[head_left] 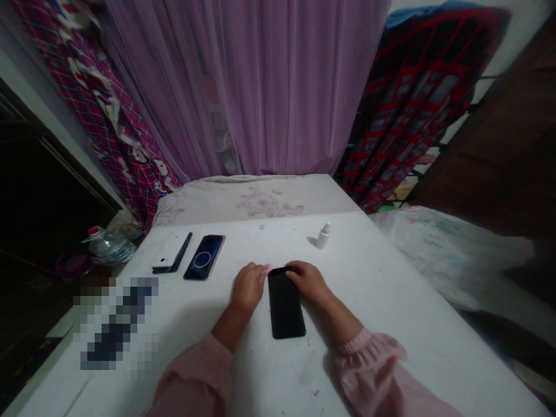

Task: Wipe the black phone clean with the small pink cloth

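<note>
A black smartphone (285, 307) lies face up on the white surface (347, 324), its screen dark. My right hand (306, 281) rests on the phone's upper right corner, fingers gripping over the edge. My left hand (249, 286) is just left of the phone's top edge, and its fingertips pinch a small pink tab (267, 267). The tab's shape and what it is attached to are too small to tell. Pink gathered sleeves cover both my forearms.
Farther left lie a white phone (170, 251) on a dark case or phone (176, 260) and a dark phone with a blue ring on its screen (204, 257). A small white spray bottle (324, 236) stands farther back. A pixelated patch (115, 324) hides part of the left side.
</note>
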Available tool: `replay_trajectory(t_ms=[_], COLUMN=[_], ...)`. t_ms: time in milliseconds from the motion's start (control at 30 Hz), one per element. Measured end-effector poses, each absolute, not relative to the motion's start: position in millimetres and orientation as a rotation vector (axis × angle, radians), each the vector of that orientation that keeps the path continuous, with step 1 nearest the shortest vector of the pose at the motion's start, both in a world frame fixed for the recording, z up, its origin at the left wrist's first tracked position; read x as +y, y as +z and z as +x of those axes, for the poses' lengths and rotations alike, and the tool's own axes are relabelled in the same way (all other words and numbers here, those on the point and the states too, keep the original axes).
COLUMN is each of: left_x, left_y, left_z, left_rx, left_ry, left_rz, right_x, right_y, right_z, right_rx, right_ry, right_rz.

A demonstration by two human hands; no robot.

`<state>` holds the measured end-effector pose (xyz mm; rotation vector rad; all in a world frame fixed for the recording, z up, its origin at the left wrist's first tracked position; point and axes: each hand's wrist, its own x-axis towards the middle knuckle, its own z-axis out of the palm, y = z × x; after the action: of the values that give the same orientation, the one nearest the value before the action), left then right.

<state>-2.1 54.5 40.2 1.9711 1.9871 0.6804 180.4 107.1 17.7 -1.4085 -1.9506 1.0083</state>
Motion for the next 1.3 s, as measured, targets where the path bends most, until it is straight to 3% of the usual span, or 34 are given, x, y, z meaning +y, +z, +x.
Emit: replay_trajectory(t_ms=[167,300,433,900,1300], left_x=[51.0,56.4,63.2,30.2,9.1], left_y=[40.9,43.9,50.4,55.7,50.1], left_z=[0.1,-0.4,0.8,0.7,-21.6], left_rx=[1.999,2.019,2.068,2.027,1.901], left_ry=[0.631,0.559,0.468,0.426,0.508], left_rz=[2.028,1.992,1.887,1.735,1.581], right_x=[80.2,68.6,66.1,56.5,57.7], right_y=[20.1,19.6,15.7,-13.8,-1.2], right_z=[205.7,221.7,220.9,197.3,188.0], right_rx=[-2.260,-2.598,-2.745,-2.499,-2.409], right_ry=[0.573,0.564,0.588,0.279,0.239], right_rz=[-1.191,-0.906,-0.973,-1.190,-1.396])
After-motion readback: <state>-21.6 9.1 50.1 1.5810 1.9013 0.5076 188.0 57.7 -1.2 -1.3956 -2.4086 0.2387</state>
